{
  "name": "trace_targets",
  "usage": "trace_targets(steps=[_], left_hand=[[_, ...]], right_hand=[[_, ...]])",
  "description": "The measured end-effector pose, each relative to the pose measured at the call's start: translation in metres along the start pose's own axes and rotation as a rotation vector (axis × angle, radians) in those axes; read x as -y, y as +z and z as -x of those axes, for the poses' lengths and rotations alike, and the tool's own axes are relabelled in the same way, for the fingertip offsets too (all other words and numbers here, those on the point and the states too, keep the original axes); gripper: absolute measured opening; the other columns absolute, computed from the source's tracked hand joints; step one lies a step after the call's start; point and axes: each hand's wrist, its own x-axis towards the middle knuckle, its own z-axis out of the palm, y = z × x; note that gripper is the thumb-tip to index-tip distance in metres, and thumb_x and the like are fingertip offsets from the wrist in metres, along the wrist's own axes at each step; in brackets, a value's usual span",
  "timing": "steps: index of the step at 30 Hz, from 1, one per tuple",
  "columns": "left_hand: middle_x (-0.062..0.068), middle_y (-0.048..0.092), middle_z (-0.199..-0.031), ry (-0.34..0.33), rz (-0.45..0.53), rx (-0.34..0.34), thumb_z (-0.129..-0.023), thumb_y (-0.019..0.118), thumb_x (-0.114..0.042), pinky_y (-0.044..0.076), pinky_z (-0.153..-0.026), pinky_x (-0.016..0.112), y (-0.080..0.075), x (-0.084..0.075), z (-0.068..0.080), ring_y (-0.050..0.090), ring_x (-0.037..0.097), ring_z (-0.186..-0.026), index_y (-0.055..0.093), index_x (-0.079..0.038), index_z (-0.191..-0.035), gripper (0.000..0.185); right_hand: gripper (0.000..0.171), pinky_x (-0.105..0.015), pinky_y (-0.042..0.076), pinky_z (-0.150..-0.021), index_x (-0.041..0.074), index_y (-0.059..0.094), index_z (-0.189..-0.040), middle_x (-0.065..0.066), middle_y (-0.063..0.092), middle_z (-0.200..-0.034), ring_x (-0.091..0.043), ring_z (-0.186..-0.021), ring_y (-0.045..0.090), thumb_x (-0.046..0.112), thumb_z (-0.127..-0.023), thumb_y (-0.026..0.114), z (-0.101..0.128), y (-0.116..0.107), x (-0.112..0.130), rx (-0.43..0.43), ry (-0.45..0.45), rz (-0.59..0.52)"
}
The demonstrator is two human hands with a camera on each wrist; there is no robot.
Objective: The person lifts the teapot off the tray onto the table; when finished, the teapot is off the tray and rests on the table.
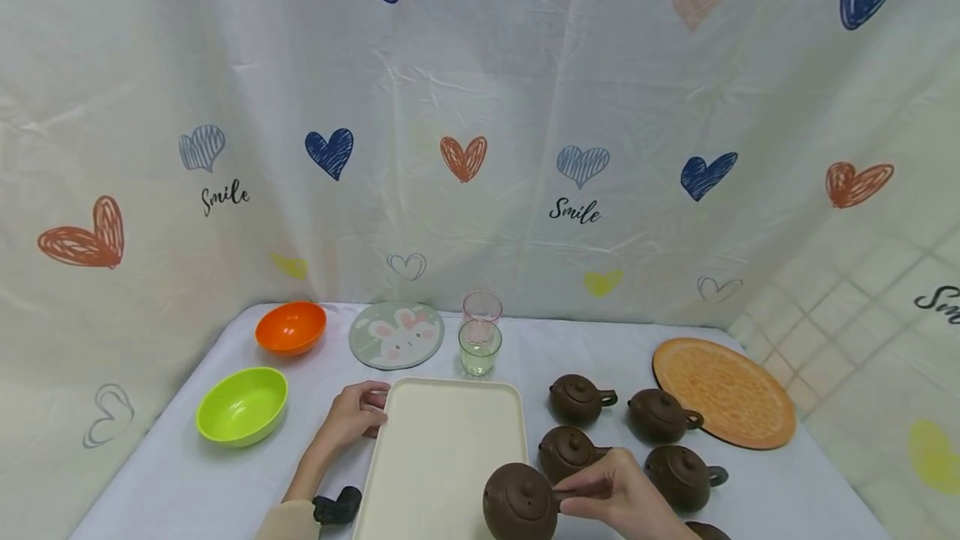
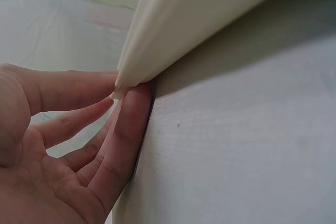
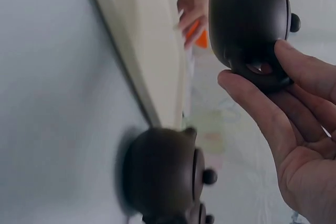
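Observation:
By its handle, my right hand (image 1: 621, 492) holds a dark brown lidded teapot (image 1: 517, 502) up over the near right edge of a cream rectangular tray (image 1: 448, 440). Thumb and fingers pinch that handle in the right wrist view, where the teapot (image 3: 247, 14) hangs above table height. My left hand (image 1: 354, 417) is at the tray's left side. Its fingers (image 2: 131, 119) pinch the tray rim (image 2: 157, 35) in the left wrist view, one of them under it. Just right of the tray stands another brown teapot (image 1: 564, 450), partly hidden behind my right hand.
Several more brown teapots, such as one teapot (image 1: 577, 398), stand to the right. Beyond them lies a round pizza-patterned mat (image 1: 723, 394). Behind the tray are a rabbit mat (image 1: 396, 336) and two glasses (image 1: 480, 348). A green bowl (image 1: 242, 407) and orange bowl (image 1: 291, 328) stand left.

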Motion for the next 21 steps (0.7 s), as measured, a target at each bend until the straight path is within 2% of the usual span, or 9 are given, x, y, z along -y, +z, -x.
trace_targets(steps=[3,8,13,16,21], left_hand=[[0.012,0.063,-0.094,0.002,0.004,-0.001,-0.077,0.063,0.005,0.059,-0.058,0.032,0.000,0.002,-0.001,0.064,0.017,-0.069,0.059,0.003,-0.122,0.045],[0.012,0.064,-0.093,0.012,0.012,-0.002,-0.077,0.063,0.004,0.059,-0.058,0.032,0.000,0.004,-0.003,0.064,0.018,-0.070,0.059,0.003,-0.121,0.045],[0.011,0.064,-0.093,0.004,0.007,0.001,-0.077,0.063,0.004,0.059,-0.059,0.032,0.002,0.003,-0.003,0.064,0.018,-0.070,0.060,0.002,-0.122,0.045],[0.011,0.064,-0.093,0.002,-0.006,0.000,-0.077,0.063,0.004,0.059,-0.059,0.032,0.002,0.003,-0.002,0.064,0.018,-0.070,0.059,0.002,-0.122,0.045],[0.011,0.063,-0.094,0.002,-0.007,-0.003,-0.077,0.063,0.004,0.059,-0.059,0.032,0.002,0.003,-0.001,0.063,0.018,-0.070,0.059,0.003,-0.122,0.045]], right_hand=[[0.022,-0.024,0.058,-0.068,-0.005,0.074,-0.097,-0.008,0.074,-0.090,-0.007,-0.082,0.069,0.012,-0.083,0.071,0.010,-0.011,-0.007,0.010,0.010,0.019],[0.021,-0.024,0.059,-0.070,-0.007,0.073,-0.097,-0.009,0.074,-0.091,-0.009,-0.084,0.070,0.009,-0.085,0.069,0.024,-0.024,-0.021,0.016,-0.030,0.051],[0.020,-0.021,0.057,-0.067,-0.007,0.073,-0.095,-0.004,0.074,-0.088,-0.006,-0.077,0.068,0.009,-0.084,0.069,0.036,-0.030,-0.034,0.006,0.035,0.050],[0.020,-0.023,0.058,-0.065,-0.009,0.073,-0.094,-0.007,0.074,-0.086,-0.005,-0.075,0.068,0.009,-0.084,0.070,0.041,-0.032,-0.043,0.024,0.027,0.056],[0.023,-0.024,0.059,-0.067,-0.010,0.072,-0.095,-0.011,0.074,-0.088,-0.009,-0.078,0.070,0.010,-0.084,0.070,0.045,-0.034,-0.052,0.056,0.089,0.003]])
